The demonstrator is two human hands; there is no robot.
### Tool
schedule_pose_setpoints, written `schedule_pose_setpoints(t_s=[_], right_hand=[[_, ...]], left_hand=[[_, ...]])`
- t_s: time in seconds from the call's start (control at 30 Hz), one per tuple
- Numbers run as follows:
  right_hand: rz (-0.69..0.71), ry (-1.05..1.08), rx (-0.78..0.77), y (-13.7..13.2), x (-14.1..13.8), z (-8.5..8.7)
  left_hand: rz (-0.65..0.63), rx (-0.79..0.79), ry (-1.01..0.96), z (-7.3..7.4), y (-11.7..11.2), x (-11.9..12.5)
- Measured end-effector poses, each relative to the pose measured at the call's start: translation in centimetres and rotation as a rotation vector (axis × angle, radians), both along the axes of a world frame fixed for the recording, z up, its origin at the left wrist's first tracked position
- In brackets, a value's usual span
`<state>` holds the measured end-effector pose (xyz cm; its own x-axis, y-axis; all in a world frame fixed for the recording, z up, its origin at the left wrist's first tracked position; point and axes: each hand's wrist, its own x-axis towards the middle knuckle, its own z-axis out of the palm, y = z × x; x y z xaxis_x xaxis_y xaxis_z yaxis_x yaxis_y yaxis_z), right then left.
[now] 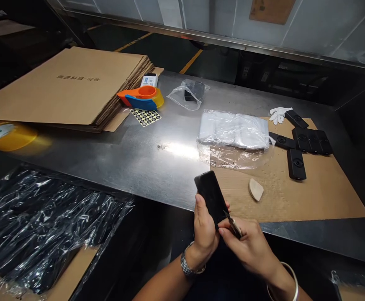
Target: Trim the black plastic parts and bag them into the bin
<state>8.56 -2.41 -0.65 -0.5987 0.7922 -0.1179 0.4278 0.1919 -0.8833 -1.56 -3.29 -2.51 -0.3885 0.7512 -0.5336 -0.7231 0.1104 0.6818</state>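
My left hand (205,228) is closed around a flat black rectangular casing (210,193) with rounded corners, held tilted over the table's front edge. Its smooth dark face is turned up. In my right hand (248,242) is a slim metal knife (233,225), gripped with its pointed end at the casing's lower right side. The right thumb and fingertip come close to the casing's lower edge; whether they touch it I cannot tell. A worn beige wedge-shaped piece (255,190) lies on the cardboard sheet (323,188), beyond my right hand.
Several black casings (296,164) and a white glove (279,114) lie at the right. Clear plastic bags (235,129) sit mid-table. Stacked cardboard (60,88), a tape dispenser (141,98), a sticker sheet (145,117) and a tape roll (8,136) are left. A plastic-lined box (44,225) stands below.
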Motion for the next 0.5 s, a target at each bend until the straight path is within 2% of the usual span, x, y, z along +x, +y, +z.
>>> schedule_pose_setpoints(t_s=[0.1,0.17,0.3,0.37,0.5], right_hand=[[0.084,-0.058,0.006,0.8,0.4,0.4],[0.099,-0.051,0.003,1.0,0.5,0.4],[0.003,0.003,-0.062,1.1,0.8,0.0],[-0.041,0.010,-0.039,1.2,1.1,-0.1],[0.108,-0.033,0.109,1.5,1.7,-0.1]], left_hand=[[-0.066,-0.047,0.042,-0.2,-0.2,0.2],[-0.069,-0.065,0.004,-0.2,-0.2,0.3],[-0.046,-0.088,-0.151,0.0,0.2,0.0],[-0.068,-0.116,-0.238,0.2,0.4,-0.2],[-0.200,-0.188,-0.382,0.6,0.6,-0.6]])
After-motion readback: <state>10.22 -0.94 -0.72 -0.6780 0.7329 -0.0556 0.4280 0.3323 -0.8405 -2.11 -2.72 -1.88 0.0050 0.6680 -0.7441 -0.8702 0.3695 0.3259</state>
